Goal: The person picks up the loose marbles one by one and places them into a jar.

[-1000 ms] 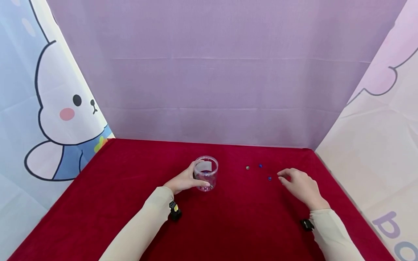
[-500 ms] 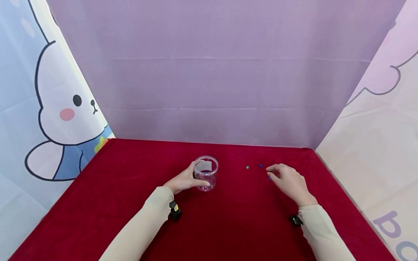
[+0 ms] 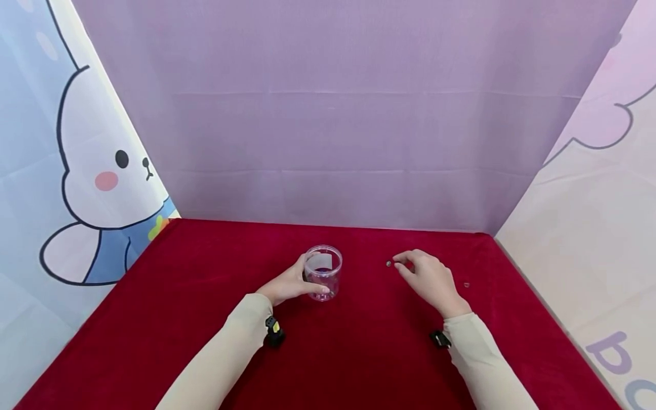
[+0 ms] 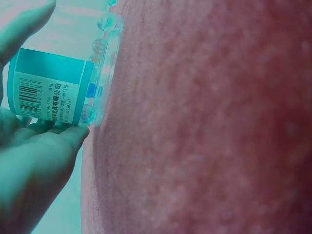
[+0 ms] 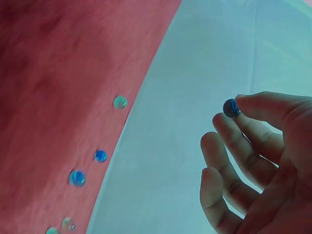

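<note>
My left hand point(image 3: 292, 283) grips a clear plastic jar point(image 3: 324, 279) round its side. Through its wall, several marbles point(image 4: 99, 46) show along the bottom, and a printed label point(image 4: 48, 92) faces the left wrist camera. In the right wrist view, my right hand point(image 5: 253, 156) pinches a dark blue marble point(image 5: 231, 108) between thumb and fingertip. The other fingers are bent and apart. In the head view its fingertips are beside a small pale marble point(image 3: 388, 263) on the red cloth.
The table is covered with a red cloth point(image 3: 205, 319). Several loose marbles lie on it in the right wrist view, among them a green one point(image 5: 120, 102) and a bright blue one point(image 5: 77, 177). A lilac curtain point(image 3: 328, 142) stands behind, with printed cloth panels at both sides.
My right hand has moved left across the cloth, and the two blue marbles seen there earlier no longer show in the head view. The left hand and jar have stayed in place.
</note>
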Tool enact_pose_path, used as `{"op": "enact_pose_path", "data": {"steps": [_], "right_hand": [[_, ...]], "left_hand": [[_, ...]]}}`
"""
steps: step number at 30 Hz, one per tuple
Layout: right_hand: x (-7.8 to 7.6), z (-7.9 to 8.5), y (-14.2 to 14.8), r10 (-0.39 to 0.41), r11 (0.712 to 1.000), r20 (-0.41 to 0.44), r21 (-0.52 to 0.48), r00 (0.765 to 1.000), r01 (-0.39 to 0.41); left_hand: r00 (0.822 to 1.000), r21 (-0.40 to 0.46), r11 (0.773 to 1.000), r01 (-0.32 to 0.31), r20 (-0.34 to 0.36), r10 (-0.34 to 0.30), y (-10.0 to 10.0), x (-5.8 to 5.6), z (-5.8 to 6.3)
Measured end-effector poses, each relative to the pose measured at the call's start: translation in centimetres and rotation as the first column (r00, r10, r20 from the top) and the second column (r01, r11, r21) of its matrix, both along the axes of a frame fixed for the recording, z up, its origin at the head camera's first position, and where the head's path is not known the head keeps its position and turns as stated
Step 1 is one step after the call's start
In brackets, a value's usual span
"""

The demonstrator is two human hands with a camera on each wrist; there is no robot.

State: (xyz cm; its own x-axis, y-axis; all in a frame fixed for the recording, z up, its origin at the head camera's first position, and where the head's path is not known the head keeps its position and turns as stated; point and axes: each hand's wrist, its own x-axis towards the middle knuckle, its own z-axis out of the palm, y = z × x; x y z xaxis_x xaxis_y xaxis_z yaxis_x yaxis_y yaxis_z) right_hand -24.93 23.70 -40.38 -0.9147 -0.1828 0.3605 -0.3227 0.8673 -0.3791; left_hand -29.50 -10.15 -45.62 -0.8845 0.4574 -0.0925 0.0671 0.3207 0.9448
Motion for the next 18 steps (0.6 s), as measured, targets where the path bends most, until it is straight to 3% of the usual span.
{"op": "enact_pose_path", "data": {"steps": [18], "right_hand": [[-0.8,1.1,-5.2,0.08,0.995,-0.048,-0.056,0.996,-0.083]], "left_hand": [[1.0,0.014,1.0,-0.023,0.003,0.023,-0.1,-0.1,0.0]]}}
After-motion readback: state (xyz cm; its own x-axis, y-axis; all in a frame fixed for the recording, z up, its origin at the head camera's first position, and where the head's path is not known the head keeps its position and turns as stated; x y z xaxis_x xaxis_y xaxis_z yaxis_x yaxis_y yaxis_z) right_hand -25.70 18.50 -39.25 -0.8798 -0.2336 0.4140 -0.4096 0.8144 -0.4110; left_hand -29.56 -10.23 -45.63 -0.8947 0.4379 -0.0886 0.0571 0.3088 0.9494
